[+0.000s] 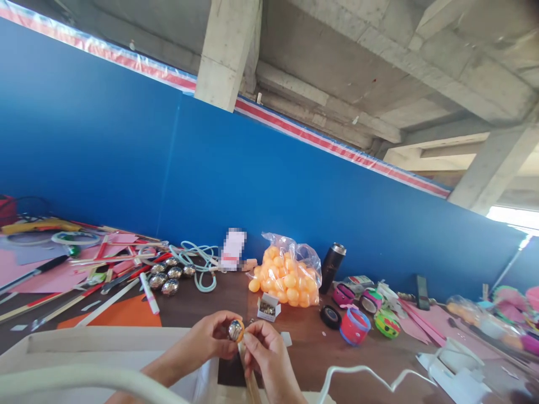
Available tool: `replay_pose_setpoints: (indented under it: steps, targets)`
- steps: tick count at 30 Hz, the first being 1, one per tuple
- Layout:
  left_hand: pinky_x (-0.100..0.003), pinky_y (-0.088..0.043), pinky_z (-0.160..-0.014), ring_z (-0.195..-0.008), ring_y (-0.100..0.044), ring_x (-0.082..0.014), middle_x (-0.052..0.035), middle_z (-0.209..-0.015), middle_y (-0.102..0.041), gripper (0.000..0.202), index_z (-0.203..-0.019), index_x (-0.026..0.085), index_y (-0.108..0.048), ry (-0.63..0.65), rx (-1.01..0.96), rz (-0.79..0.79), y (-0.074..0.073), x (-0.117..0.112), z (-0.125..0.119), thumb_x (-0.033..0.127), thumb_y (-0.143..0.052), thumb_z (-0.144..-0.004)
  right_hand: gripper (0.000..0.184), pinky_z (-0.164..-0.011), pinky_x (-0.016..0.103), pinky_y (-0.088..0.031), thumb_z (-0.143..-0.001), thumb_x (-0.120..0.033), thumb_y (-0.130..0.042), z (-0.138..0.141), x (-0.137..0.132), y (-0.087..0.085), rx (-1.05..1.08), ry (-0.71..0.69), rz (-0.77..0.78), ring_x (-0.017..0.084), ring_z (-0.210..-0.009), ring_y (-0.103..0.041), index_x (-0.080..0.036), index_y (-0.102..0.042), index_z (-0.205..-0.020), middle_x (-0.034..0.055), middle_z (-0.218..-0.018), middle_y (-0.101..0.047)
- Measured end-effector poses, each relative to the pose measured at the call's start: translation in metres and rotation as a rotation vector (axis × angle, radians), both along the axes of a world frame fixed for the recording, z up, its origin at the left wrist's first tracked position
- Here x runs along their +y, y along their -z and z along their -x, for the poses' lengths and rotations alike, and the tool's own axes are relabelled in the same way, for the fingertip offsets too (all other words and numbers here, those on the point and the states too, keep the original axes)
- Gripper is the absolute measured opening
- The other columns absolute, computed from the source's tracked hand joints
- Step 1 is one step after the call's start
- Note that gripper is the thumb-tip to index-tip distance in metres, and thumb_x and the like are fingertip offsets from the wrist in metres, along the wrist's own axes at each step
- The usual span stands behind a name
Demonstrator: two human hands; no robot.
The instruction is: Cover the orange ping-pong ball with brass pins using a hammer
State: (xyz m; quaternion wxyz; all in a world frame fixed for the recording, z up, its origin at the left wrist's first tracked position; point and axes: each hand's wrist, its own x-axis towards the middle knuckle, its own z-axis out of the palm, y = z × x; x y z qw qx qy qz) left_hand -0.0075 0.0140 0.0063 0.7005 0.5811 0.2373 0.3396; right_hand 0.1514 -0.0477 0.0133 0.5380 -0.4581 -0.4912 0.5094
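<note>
Low in the middle of the head view, my left hand point(214, 335) is closed round a shiny silver ball point(235, 330) with an orange edge on its right side. My right hand point(267, 350) pinches close against that orange edge; what lies between its fingertips is too small to make out. A pale wooden strip point(251, 387) runs down from beneath the ball, beside my right palm. Just beyond the hands sits an open small white box point(268, 307) of tiny metal pieces. Several similar silver balls point(170, 287) rest on the table to the left.
A clear bag of orange balls point(290, 278) stands by the blue partition point(269, 185), beside a black bottle point(332, 266). Tape rolls point(355, 325) lie to the right. Sticks and coloured paper point(113, 311) spread leftward. A white cable point(362, 368) crosses the front right.
</note>
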Motion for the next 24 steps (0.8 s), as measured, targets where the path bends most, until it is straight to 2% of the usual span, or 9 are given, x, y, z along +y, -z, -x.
replay_pose_setpoints:
  steps: [7,13,24]
  targets:
    - [-0.026,-0.048,-0.06,-0.064,-0.058,-0.0128,0.0019,-0.077,-0.064,0.046,-0.098,0.019,-0.059,-0.007,0.025,0.007,-0.006,-0.004,0.001,0.029,-0.077,-0.057,0.025,-0.035,0.016,-0.032,-0.074,-0.04,-0.065,0.001,-0.002,-0.005,-0.021,0.007,0.021,0.005,-0.039,-0.037,-0.016,-0.057,-0.076,-0.0075,-0.047,-0.048]
    - [-0.025,-0.05,-0.058,-0.066,-0.06,-0.0132,0.0014,-0.08,-0.066,0.043,-0.099,0.019,-0.06,-0.029,0.087,-0.014,-0.011,-0.007,0.002,0.024,-0.073,-0.059,0.025,-0.035,0.016,-0.03,-0.073,-0.041,-0.065,0.001,0.0,-0.005,-0.035,0.037,0.038,0.004,-0.037,-0.034,-0.017,-0.057,-0.076,-0.0083,-0.045,-0.046]
    - [-0.026,-0.051,-0.061,-0.07,-0.058,-0.0147,0.0006,-0.084,-0.065,0.046,-0.103,0.019,-0.06,-0.041,0.097,-0.071,-0.007,-0.006,0.003,0.021,-0.072,-0.059,0.027,-0.035,0.015,-0.027,-0.075,-0.042,-0.064,-0.002,-0.001,-0.002,-0.025,0.033,0.084,0.003,-0.037,-0.034,-0.017,-0.056,-0.078,-0.0092,-0.045,-0.045]
